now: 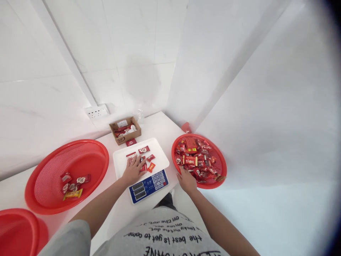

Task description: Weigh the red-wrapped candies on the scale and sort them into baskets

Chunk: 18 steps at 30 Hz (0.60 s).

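Note:
My left hand [134,169] lies palm down with its fingers spread over several red-wrapped candies [144,149] on the white tray [160,149] of a digital scale. A blue keypad panel [148,186] with dark display windows forms the front of the scale. To the right, my right hand [187,180] grips the near left rim of a round red basket [223,160]. Its fingertips are partly hidden at the rim. Inside that basket is a heap of wrapped candies [198,160], mostly red, some with yellow.
A larger red basket [102,149] on the left holds a few wrapped candies [73,186]. Part of another red basket [34,227] shows at lower left. Behind the scale stands a small cardboard box [129,137] with red packets. A wall socket [97,112] is above the table.

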### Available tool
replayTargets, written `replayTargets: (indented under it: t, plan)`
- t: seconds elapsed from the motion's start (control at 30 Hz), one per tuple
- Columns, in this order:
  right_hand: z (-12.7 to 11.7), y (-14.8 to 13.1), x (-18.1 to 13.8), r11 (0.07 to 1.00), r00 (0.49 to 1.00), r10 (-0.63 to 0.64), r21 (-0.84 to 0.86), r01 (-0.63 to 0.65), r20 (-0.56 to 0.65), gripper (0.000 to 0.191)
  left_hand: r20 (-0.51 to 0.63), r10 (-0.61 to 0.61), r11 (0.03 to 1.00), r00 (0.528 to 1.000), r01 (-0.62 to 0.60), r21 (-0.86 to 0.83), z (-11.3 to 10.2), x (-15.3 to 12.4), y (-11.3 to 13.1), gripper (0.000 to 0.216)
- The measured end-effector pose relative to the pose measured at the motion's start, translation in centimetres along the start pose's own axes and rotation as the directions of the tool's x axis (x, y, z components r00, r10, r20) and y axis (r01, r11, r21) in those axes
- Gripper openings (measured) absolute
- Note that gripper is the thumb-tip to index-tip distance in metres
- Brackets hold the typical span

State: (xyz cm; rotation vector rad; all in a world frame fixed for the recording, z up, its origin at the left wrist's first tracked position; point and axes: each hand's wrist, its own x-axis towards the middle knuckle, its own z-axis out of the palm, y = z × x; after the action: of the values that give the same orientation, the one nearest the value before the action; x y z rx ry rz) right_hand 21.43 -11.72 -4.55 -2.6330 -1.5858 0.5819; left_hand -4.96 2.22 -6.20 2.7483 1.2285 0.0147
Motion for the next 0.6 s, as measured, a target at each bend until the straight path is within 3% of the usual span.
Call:
replayTargets:
  t: [0.17,0.43,0.6]
  plan:
    - [-0.1,-0.1,0.0,1.0,1.0,-0.009,0.007,0.009,0.003,0.048,0.032,-0.08,0.997,0.996,0.08,-0.01,-1.0,2.1,-0.6,0.067]
    - [0.0,-0.1,0.1,1.0,1.0,0.002,-0.006,-0.002,0.01,0.047,0.102,-0.26,0.959,0.96,0.269,-0.09,-1.8,6.7,3.5,0.071]
    - [-0.1,0.0,0.2,1.0,1.0,0.005,0.002,-0.005,0.025,0.049,0.056,-0.172,0.985,0.983,0.174,-0.017,-0.7,6.4,4.4,0.071]
